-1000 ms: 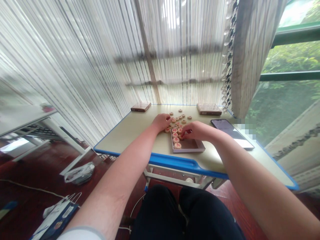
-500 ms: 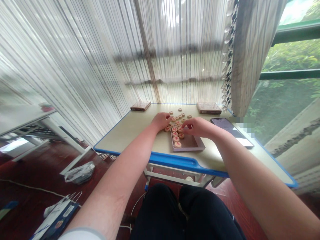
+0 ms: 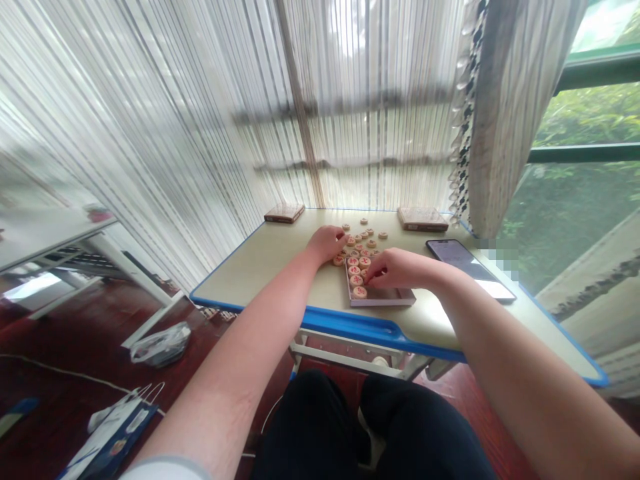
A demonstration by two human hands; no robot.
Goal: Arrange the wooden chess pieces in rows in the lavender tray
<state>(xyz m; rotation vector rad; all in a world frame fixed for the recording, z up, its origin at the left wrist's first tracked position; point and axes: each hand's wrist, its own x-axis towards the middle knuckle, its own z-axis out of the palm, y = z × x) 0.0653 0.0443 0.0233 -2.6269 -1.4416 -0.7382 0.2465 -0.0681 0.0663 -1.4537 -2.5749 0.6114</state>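
Note:
Round wooden xiangqi pieces with red characters stand in a column (image 3: 356, 281) along the left side of a shallow open box (image 3: 382, 302), with more beside them. My right hand (image 3: 393, 268) reaches into the box, fingers pinched downward on a piece in the second column, which they partly hide. Just beyond the box's left corner, my left hand (image 3: 327, 244) has its fingers curled in at a xiangqi piece (image 3: 351, 241) on the edge of the loose group. Other loose pieces (image 3: 370, 233) are scattered over the tabletop (image 3: 265, 267) behind the box.
Two flat brown boxes lie at the back of the table, one left (image 3: 285, 213) and one right (image 3: 423, 219). A phone (image 3: 467, 267) rests right of my right hand. Striped curtains (image 3: 200, 100) hang behind. A plastic bag (image 3: 160, 345) and a paper bag (image 3: 117, 437) sit on the floor.
My right hand has moved nearer to me inside the box, from the top of the second column to lower down. My left hand stays about the same place; the view shifted slightly.

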